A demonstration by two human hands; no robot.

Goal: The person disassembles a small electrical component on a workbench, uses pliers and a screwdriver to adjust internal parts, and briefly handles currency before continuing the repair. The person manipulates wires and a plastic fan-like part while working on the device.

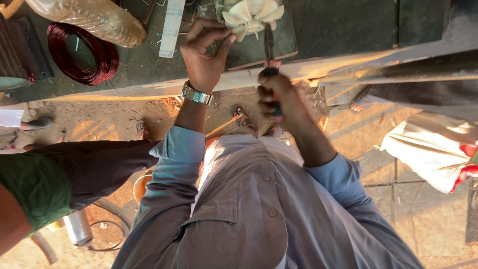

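Nearest the camera is the person's own grey-blue shirt [259, 214], buttons running down the middle, with both rolled sleeves reaching toward the far tabletop [343, 30].

At the far left, a coil of reddish copper wire [82, 52] lies on the tabletop beside a clear plastic bottle [92, 20] lying on its side. Lower left, another person's dark sleeve [94, 164] and green garment cross the sandy floor [99, 119], with a small metal cylinder [77, 228] on the ground below them.

Moving right, the left hand [204, 52], a metal watch [196, 94] on its wrist, is pinched narrow, with thumb and fingertips closed at the near-left edge of a cream plastic fan impeller [251, 15]. It seems to be steadying the fan; whether it grips a blade or only presses against it I cannot tell.

Right of that, the right hand [276, 97] is wrapped fully shut around the dark handle of a screwdriver [269, 47]. The tool's long axis runs near to far, its shaft rising from the fist toward the fan's hub. So the fan lies straight beyond both hands, at the far edge of the view, with the left hand already on it and the right hand set back along the tool.

At the far right, a pale cloth with red trim [433, 154] lies over the paved floor.
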